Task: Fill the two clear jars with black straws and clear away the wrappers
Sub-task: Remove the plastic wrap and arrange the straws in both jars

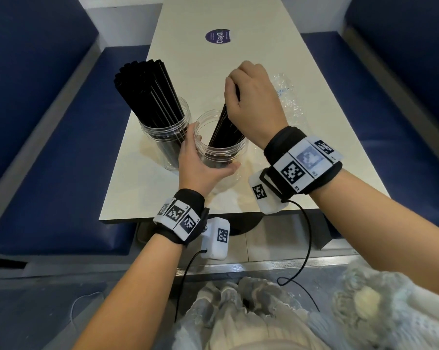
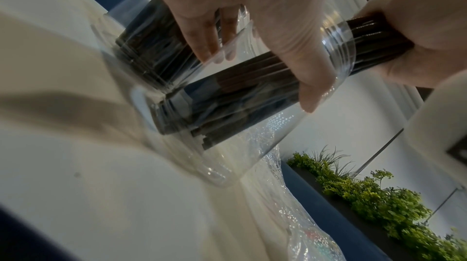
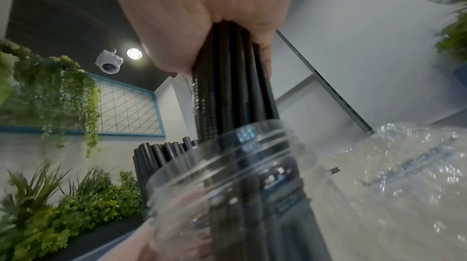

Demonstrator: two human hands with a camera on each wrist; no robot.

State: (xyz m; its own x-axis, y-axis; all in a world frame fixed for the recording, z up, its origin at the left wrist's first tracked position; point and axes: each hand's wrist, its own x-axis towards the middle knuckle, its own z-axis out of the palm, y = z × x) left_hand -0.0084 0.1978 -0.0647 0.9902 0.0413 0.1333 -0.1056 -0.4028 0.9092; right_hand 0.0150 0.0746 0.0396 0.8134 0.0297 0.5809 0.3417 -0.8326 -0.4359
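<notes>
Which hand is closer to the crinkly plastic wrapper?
Right. The right hand holds straws just beside the wrapper; the left hand grips the jar, farther away.

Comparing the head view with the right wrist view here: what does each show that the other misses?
Only the head view shows the purple sticker on the table, both wrist bands, and the left hand gripping the near jar.

Only the right wrist view shows the ceiling camera and the hanging plants.

Both show the right hand gripping a straw bundle that stands in the near jar, the filled far jar's straws, and the clear wrapper.
</notes>
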